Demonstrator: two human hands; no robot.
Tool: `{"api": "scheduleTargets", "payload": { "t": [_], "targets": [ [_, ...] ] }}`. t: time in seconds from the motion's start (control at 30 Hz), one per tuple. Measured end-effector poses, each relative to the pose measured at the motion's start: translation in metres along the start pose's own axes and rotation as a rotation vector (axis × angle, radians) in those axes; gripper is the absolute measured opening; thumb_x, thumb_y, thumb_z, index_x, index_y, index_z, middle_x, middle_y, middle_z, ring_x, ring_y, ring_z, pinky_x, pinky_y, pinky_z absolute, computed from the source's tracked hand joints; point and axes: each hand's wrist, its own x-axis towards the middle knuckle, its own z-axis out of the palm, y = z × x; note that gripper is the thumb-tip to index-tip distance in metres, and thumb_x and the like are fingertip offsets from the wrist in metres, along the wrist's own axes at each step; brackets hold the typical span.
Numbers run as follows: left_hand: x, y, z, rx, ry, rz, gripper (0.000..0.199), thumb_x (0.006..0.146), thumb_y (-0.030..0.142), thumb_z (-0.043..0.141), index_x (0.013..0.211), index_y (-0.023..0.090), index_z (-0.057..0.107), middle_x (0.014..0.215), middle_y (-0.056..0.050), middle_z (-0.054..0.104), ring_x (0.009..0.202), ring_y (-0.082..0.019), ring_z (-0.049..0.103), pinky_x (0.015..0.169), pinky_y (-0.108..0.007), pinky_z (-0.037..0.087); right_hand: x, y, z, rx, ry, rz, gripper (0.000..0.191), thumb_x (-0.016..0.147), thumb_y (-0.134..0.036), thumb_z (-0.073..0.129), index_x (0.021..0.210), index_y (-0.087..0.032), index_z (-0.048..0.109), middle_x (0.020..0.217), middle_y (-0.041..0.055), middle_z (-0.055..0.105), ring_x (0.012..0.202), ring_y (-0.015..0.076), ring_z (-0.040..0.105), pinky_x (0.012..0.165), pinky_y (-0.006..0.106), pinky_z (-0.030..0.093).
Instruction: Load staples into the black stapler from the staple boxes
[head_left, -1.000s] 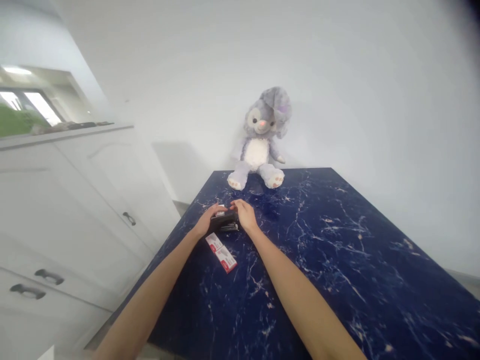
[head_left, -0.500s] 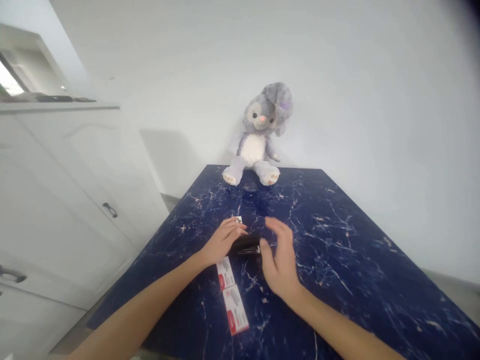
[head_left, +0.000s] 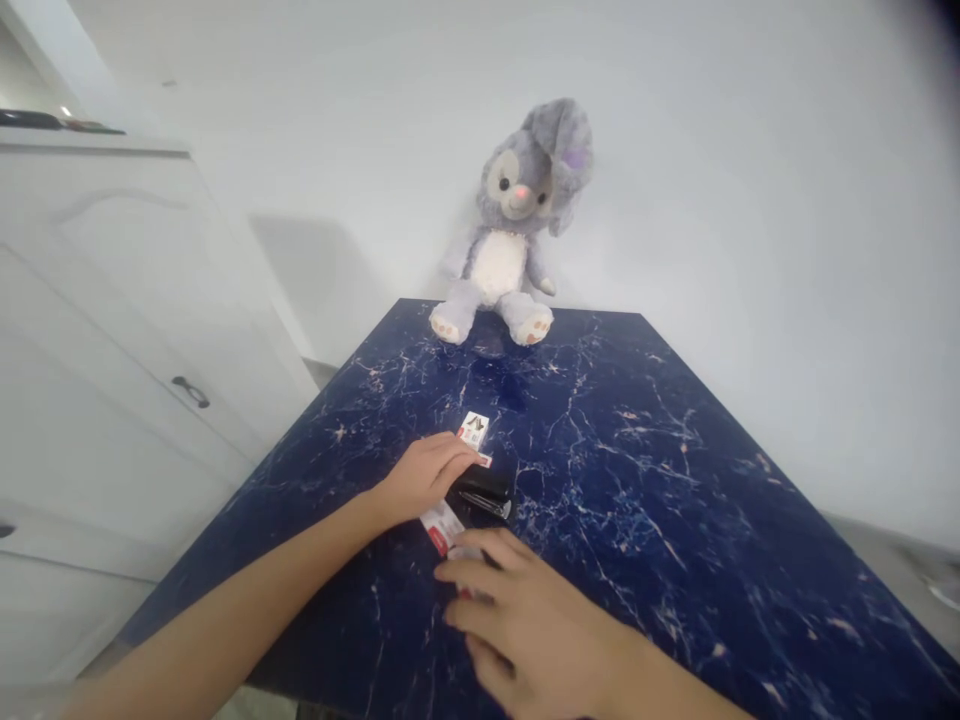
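My left hand point(head_left: 429, 476) rests over the left end of a black stapler-like object point(head_left: 484, 492) with a shiny metal strip, its fingers bent and close together. Just past those fingertips lies a small white-and-red box point(head_left: 475, 427) with a dark picture on top. Another white-and-red box point(head_left: 441, 527) lies below the black object, partly under my left hand's edge. Nearer to me, my right hand point(head_left: 525, 615) is slightly blurred, fingers apart, reaching over a further white-and-red box point(head_left: 466, 555) that it mostly covers.
A grey-and-white plush toy point(head_left: 501, 262) sits at the far end of the dark blue marbled table point(head_left: 660, 480), against the white wall point(head_left: 735, 180). White cabinets point(head_left: 97, 330) with dark handles stand on the left.
My right hand has left the black object's right end and come down toward me over the nearest box. My left hand stays at the black object. The view has tilted downward.
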Motion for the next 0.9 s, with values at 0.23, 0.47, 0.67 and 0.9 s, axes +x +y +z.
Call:
{"api": "scheduleTargets", "payload": {
  "t": [0.23, 0.47, 0.67, 0.9],
  "targets": [
    [-0.001, -0.016, -0.017, 0.055, -0.057, 0.085, 0.041, 0.082, 0.04, 0.074, 0.119, 0.023, 0.066, 0.109, -0.005, 0.072, 0.098, -0.021, 0.067, 0.093, -0.034, 0.05, -0.006, 0.033, -0.014, -0.015, 0.139, 0.171, 0.044, 0.081, 0.002, 0.043, 0.116, -0.02, 0.06, 0.11, 0.0069, 0.066, 0.108, 0.0236, 0.054, 0.097, 0.043, 0.047],
    [-0.004, -0.001, 0.005, 0.186, 0.024, -0.003, 0.034, 0.091, 0.034, 0.066, 0.124, 0.025, 0.063, 0.114, -0.005, 0.071, 0.103, -0.022, 0.062, 0.093, -0.036, 0.05, 0.007, 0.025, -0.008, 0.0, 0.234, 0.258, 0.037, 0.084, -0.011, 0.054, 0.12, -0.02, 0.055, 0.119, 0.0096, 0.061, 0.111, 0.0246, 0.056, 0.099, 0.043, 0.048],
    [-0.003, -0.004, 0.003, 0.197, 0.057, 0.019, 0.04, 0.096, 0.037, 0.059, 0.133, 0.024, 0.058, 0.119, -0.006, 0.07, 0.104, -0.023, 0.059, 0.096, -0.039, 0.047, 0.028, 0.013, 0.012, -0.175, 0.124, 0.256, 0.042, 0.084, -0.04, 0.069, 0.122, -0.024, 0.061, 0.117, 0.0095, 0.062, 0.108, 0.0316, 0.057, 0.097, 0.054, 0.047],
    [-0.003, 0.0, 0.0, 0.086, 0.065, 0.071, 0.041, 0.091, 0.033, 0.065, 0.131, 0.023, 0.062, 0.118, -0.009, 0.072, 0.104, -0.024, 0.062, 0.099, -0.043, 0.044, 0.011, 0.023, 0.001, -0.095, 0.256, 0.324, 0.045, 0.092, -0.02, 0.055, 0.136, -0.025, 0.05, 0.127, 0.0103, 0.06, 0.12, 0.0275, 0.055, 0.101, 0.046, 0.051]
  ]
}}
